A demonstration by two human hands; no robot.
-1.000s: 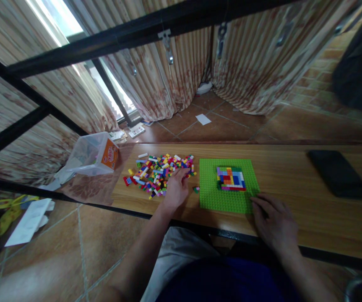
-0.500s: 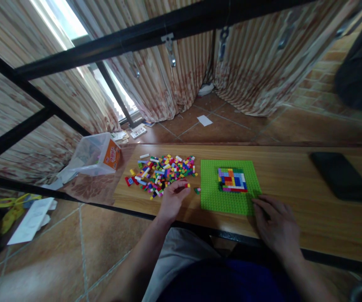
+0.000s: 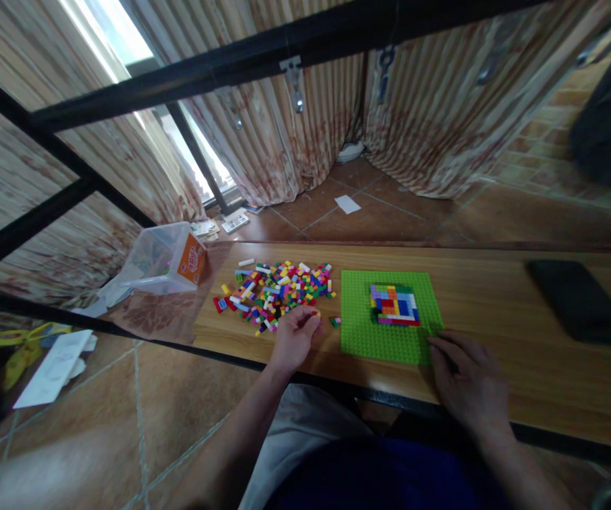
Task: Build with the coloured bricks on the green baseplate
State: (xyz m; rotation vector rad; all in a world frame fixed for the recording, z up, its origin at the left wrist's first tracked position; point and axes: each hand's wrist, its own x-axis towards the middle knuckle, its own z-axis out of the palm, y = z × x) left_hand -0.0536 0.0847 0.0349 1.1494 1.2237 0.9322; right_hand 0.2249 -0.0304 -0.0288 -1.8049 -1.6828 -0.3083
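Observation:
My left hand (image 3: 294, 340) is closed in a pinch at the near right side of a heap of loose toy bricks (image 3: 278, 290). Between its thumb and fingertips a bit of a small red and yellow toy brick (image 3: 316, 314) shows; the rest is hidden. To the right lies a green baseplate (image 3: 355, 340), bearing a low, roughly square build of multicoloured bricks (image 3: 395, 306). My right hand (image 3: 467, 372) has its thumb and fingers at the plate's near right corner, holding the edge. A small green and pink brick piece (image 3: 335, 322) lies between the heap and the plate.
A black phone-like slab (image 3: 584, 301) lies on the wooden table (image 3: 480, 290) at the right. Beyond the table's left end stands a clear plastic box (image 3: 164, 258) with an orange label. A black metal bar (image 3: 204, 78) crosses above, in front of curtains.
The left-hand fingers have turned slightly, so less of the small brick shows. My right hand stays at the plate corner. The whole view has shifted slightly.

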